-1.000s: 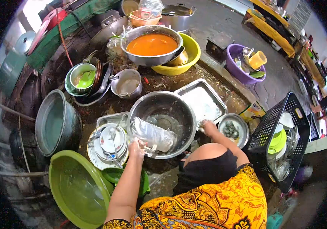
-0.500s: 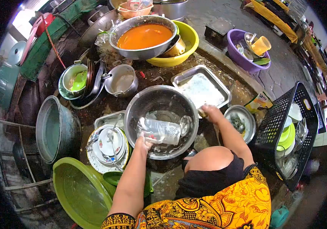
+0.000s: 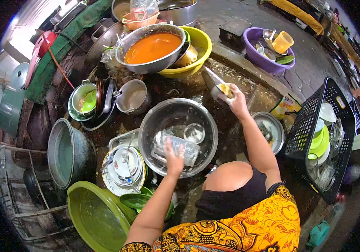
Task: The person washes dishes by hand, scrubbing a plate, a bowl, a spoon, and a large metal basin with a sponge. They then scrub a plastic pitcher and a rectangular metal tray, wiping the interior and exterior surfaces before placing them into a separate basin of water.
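My left hand (image 3: 173,156) is inside the large metal basin (image 3: 145,122), its fingers spread over a clear, soapy plastic pitcher (image 3: 190,153) lying on its side. Beside the pitcher, a clear glass (image 3: 194,133) rests in the basin. My right hand (image 3: 235,101) is closed around a yellow sponge (image 3: 226,89) at the near end of a metal tray (image 3: 213,80), which is tilted up on edge. Close to my right forearm stands a metal bowl (image 3: 277,126) with a dark scouring pad (image 3: 265,132).
Stacked plates (image 3: 125,163) with cutlery and a green tub (image 3: 98,218) are at left. A black crate (image 3: 301,143) of dishes stands at right. Behind are a pan of orange liquid (image 3: 152,48), a yellow basin (image 3: 205,50) and a purple basin (image 3: 253,46).
The metal tray went from lying flat with foamy liquid to tilted up on edge. My right hand moved up with the sponge. My left hand's fingers spread from the pitcher, which shifted slightly.
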### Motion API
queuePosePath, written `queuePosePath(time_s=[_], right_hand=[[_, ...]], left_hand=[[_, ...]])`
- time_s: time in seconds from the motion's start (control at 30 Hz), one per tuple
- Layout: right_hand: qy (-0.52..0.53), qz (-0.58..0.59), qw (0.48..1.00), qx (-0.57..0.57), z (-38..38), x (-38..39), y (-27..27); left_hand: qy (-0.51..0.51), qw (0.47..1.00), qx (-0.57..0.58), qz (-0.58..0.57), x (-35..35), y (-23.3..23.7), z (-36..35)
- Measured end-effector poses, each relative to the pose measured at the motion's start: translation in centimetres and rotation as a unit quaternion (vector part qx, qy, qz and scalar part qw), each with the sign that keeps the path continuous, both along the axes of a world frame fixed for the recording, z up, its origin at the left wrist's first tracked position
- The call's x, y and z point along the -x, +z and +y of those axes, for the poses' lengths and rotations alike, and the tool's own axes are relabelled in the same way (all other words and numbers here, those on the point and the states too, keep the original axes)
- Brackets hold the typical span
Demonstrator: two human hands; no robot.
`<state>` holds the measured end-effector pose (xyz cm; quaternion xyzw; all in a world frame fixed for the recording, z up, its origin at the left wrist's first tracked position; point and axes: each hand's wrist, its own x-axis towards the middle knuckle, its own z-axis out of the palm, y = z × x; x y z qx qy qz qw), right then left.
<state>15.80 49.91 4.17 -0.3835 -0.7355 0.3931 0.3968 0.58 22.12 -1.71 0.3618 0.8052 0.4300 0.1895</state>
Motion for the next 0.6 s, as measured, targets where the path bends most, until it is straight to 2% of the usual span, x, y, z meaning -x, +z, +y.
queuePosePath(time_s=[0.07, 0.1, 0.13, 0.2, 0.23, 0.27, 0.33, 0.4, 0.43, 0.47, 0.5, 0.57, 0.6], right_hand=[[-0.036, 0.141, 0.989, 0.035, -0.5, 0.5, -0.3], [-0.032, 0.120, 0.992, 0.021, -1.0, -0.1, 1.6], [-0.041, 0.118, 0.989, 0.080, -1.3, -0.5, 2.5], [-0.044, 0.124, 0.990, 0.052, -2.9, -0.8, 5.6], [-0.024, 0.135, 0.986, 0.097, -3.5, -0.7, 6.0], [-0.009, 0.092, 0.995, 0.042, -4.5, -0.4, 7.0], [0.076, 0.097, 0.989, 0.078, -5.2, 0.8, 5.3], [0.106, -0.006, 0.993, -0.050, -7.3, 2.2, 4.9], [0.136, -0.024, 0.990, -0.025, -8.3, 2.9, 4.4], [0.164, -0.044, 0.985, -0.002, -8.9, 3.6, 3.4], [0.193, -0.034, 0.976, -0.093, -10.1, 4.4, 2.3], [0.256, 0.004, 0.959, 0.119, -12.3, 5.6, 2.2], [0.292, 0.060, 0.891, -0.341, -13.3, 6.6, 1.7]], left_hand=[[-0.029, 0.999, -0.006, 0.013, -1.2, 1.2, 0.7], [-0.054, 0.998, -0.009, 0.027, -1.4, 2.3, 0.6], [-0.050, 0.998, -0.025, 0.032, -1.3, 3.3, 0.4], [-0.034, 0.995, -0.054, 0.077, -0.2, 4.1, -1.0], [-0.019, 0.994, -0.057, 0.093, 0.9, 4.5, -2.0], [-0.003, 0.992, -0.059, 0.109, 2.2, 4.9, -3.2], [0.048, 0.986, -0.041, 0.156, 4.9, 5.2, -6.5], [0.109, 0.974, -0.004, 0.200, 7.2, 5.5, -10.2], [0.158, 0.970, -0.009, 0.185, 8.2, 6.7, -12.1], [0.195, 0.956, -0.020, 0.219, 9.7, 6.3, -14.1], [0.238, 0.941, -0.012, 0.238, 10.6, 7.2, -16.0], [0.321, 0.912, -0.013, 0.255, 12.1, 8.7, -20.0], [0.360, 0.898, -0.025, 0.253, 12.9, 9.3, -22.0]])
